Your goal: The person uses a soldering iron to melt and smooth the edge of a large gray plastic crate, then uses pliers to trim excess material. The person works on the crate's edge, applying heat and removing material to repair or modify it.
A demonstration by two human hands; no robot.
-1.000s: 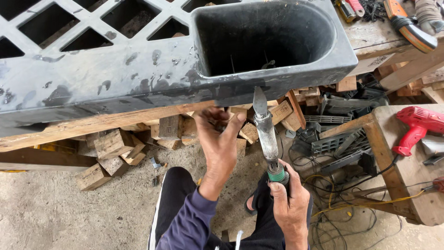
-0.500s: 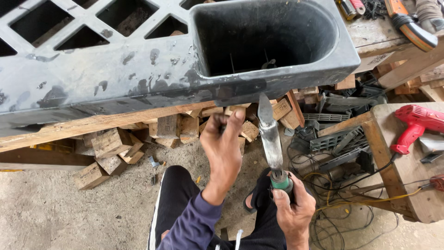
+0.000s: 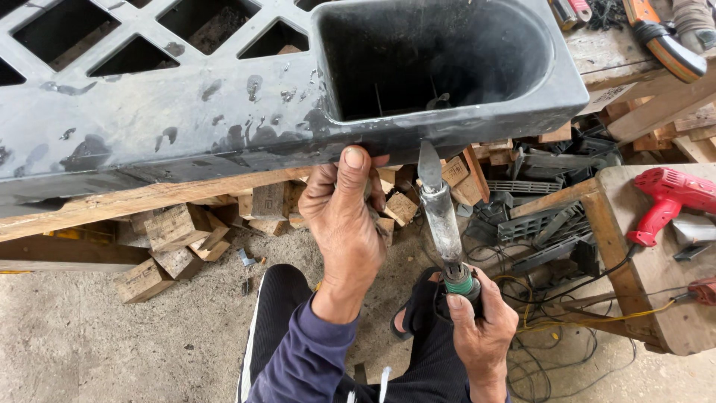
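Head view looks down on the big black plastic moulding, lattice openings on its left and a deep rounded tub at its right end, lying across a wooden beam with its front edge toward me. A moment ago my left hand hung below that edge with the fingers spread; now it has come up and closed on the lip, thumb pressed flat against the front face just under the tub's left corner, the other fingers curled out of sight beneath. So the piece is braced where before it was only being reached for.

My right hand is wrapped fully around the green-banded handle of the knife, near my knee. The blade stands almost upright and its tip has crept higher than it was, so it now touches or all but touches the underside of the front edge, just right of my thumb; I cannot tell which. As I judge it, steadying is done and the blade is ready to work on that lower edge.

Under the beam lie loose wood offcuts on the concrete floor. At the right edge stands a wooden bench with a red power drill on it, and tangled cables beneath.
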